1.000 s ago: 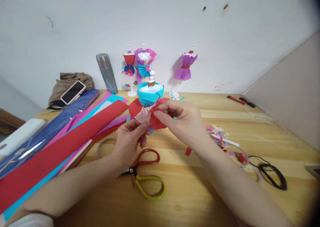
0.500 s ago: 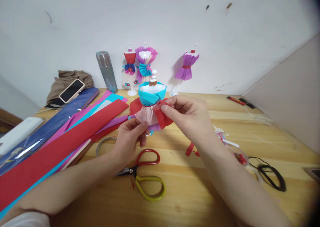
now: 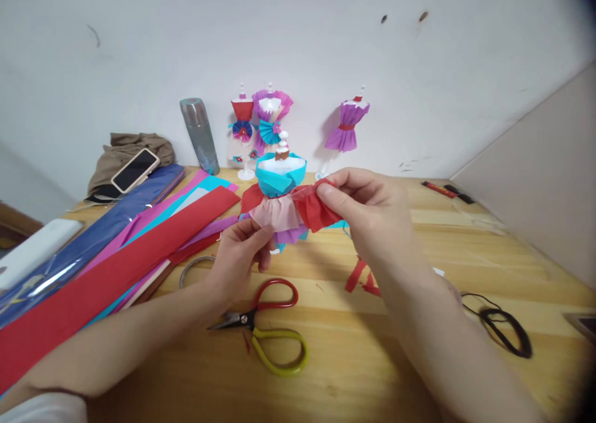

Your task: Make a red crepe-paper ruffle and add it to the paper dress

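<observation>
Pinching the red ruffle [image 3: 316, 212] by its gathered edge, likely the safest hold, right fingers [image 3: 329, 193] are handling light, tearable-looking paper; left fingers [image 3: 261, 239] are grasping the pink skirt [image 3: 279, 214] on the mannequin [image 3: 279, 177] just beyond.

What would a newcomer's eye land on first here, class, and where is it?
Probably the small white mannequin in a turquoise paper top, mid-picture, with the right hand pinching a red ruffled paper piece beside its waist. Next, the long flat red paper strip slanting across the left, and the metal scissors with red and yellow handles lying nearer the viewer.
</observation>
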### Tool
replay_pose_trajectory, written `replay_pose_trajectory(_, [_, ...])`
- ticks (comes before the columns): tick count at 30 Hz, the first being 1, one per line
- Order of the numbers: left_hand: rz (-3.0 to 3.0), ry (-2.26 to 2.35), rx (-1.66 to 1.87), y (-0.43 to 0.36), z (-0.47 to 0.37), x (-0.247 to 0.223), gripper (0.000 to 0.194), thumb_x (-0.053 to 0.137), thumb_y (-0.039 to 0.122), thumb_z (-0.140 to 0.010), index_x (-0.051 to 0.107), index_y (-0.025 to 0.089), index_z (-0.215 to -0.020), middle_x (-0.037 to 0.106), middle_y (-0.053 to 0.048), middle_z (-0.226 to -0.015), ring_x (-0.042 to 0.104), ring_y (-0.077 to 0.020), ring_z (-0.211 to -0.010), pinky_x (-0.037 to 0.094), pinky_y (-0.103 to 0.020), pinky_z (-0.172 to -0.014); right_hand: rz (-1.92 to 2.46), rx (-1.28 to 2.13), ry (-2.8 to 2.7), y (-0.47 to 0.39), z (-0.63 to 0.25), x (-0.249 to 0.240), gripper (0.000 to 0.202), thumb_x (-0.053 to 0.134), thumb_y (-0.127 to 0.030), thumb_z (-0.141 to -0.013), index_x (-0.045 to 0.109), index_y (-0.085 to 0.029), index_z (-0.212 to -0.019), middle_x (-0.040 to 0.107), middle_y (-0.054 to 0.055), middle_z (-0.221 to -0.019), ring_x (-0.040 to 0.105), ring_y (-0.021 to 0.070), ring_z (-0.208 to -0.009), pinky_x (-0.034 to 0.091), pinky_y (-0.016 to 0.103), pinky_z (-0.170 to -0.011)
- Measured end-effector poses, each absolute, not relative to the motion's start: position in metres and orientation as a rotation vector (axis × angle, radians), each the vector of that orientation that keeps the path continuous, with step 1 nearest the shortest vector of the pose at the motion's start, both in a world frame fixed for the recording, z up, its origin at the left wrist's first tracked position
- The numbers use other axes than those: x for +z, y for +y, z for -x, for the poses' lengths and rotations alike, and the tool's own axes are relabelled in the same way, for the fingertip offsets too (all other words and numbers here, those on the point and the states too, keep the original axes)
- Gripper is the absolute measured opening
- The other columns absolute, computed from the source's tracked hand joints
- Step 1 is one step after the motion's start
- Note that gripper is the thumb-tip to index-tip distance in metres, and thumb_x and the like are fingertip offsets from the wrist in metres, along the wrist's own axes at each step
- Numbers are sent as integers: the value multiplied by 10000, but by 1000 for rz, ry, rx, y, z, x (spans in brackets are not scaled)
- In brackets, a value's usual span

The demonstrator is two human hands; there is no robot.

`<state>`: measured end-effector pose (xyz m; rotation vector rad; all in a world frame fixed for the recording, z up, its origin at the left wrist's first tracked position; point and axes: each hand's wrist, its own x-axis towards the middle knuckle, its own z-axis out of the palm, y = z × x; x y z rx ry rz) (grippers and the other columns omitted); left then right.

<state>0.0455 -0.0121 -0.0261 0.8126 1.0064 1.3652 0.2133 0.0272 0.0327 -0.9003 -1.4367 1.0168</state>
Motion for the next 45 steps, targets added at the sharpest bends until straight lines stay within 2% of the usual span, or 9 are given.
replay_pose_trajectory(9, [-848,958,1382,-12,-50,-31,442,898,476,-623,615,138,-643,607,17,-562,447,-47,-384,335,-189,-369,927,1114,-1507,16,-201,26,129,728,-332,-776,667,-257,-691,733,22,-734,689,192,-659,575,318,-575])
replay_pose_trajectory(17, [-878,901,1378,-11,-51,-38,451,890,516,-640,648,139,-690,610,17,-574,454,-51,-393,349,-196,-382,888,1191,-1532,15,-195,20,66,721,-290,-745,699,-229,-758,721,6,-687,657,159,-568,548,285,-532])
replay_pose_trajectory(23, [-897,876,1381,-10,-52,-41,426,876,500,-680,645,143,-700,594,31,-559,453,-47,-389,331,-185,-382,843,1231,-1526,17,-200,18,150,745,-366,-788,704,-222,-793,726,16,-718,690,166,-618,583,300,-573])
replay_pose_trajectory(34, [-882,876,1378,-13,-55,-39,405,869,484,-690,655,140,-679,601,23,-575,455,-41,-392,354,-180,-385,939,1161,-1580,15,-194,19,128,671,-308,-738,708,-211,-813,643,-14,-582,565,136,-505,445,263,-468])
replay_pose_trajectory(41, [-868,860,1296,-18,-50,-41,391,854,488,-694,679,139,-720,645,-8,-637,484,-54,-408,376,-185,-391,913,1218,-1533,14,-193,21,123,664,-339,-730,681,-224,-769,680,-6,-597,604,150,-506,483,271,-475])
replay_pose_trajectory(45, [-887,843,1211,-21,-50,-46,444,833,540,-707,654,139,-644,640,-19,-629,494,-57,-396,371,-189,-394,944,1161,-1534,16,-193,19,105,681,-318,-709,697,-226,-757,667,-7,-599,555,130,-502,449,260,-480])
